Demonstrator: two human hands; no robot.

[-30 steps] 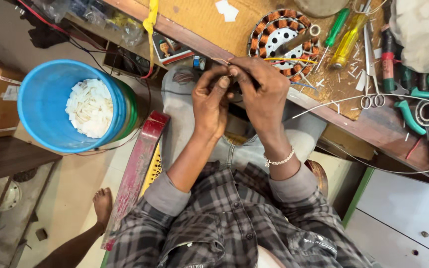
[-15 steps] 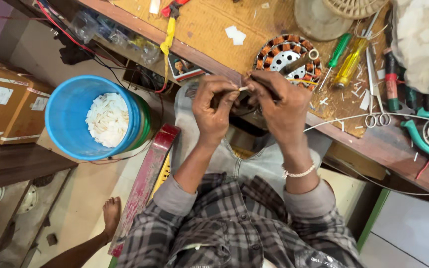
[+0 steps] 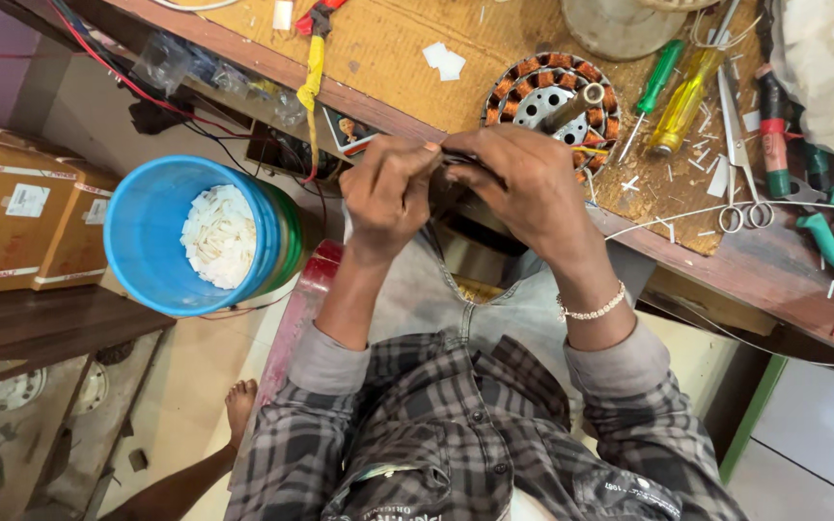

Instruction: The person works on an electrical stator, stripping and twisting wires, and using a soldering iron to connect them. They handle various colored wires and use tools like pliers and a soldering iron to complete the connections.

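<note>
My left hand [image 3: 388, 193] and my right hand [image 3: 523, 183] meet at the near edge of the wooden workbench [image 3: 533, 58], fingertips pinched together on a small thin piece that I cannot make out. Just beyond my right hand lies a round motor stator [image 3: 542, 92] with copper-coloured windings and a metal shaft in its middle. A thin white wire [image 3: 687, 217] runs from near my right hand to the right across the bench. A beaded bracelet circles my right wrist.
Screwdrivers, one green [image 3: 658, 82] and one yellow [image 3: 682, 101], scissors [image 3: 740, 154] and teal-handled pliers [image 3: 827, 246] lie on the bench at the right. A blue bucket [image 3: 147, 236] of white scraps stands at the left, cardboard boxes [image 3: 21, 212] beside it. A bare foot [image 3: 240, 405] shows below.
The view has shifted, so the hands and bench sit lower in the picture. Both hands stay pinched together at the bench edge, now a little nearer the stator.
</note>
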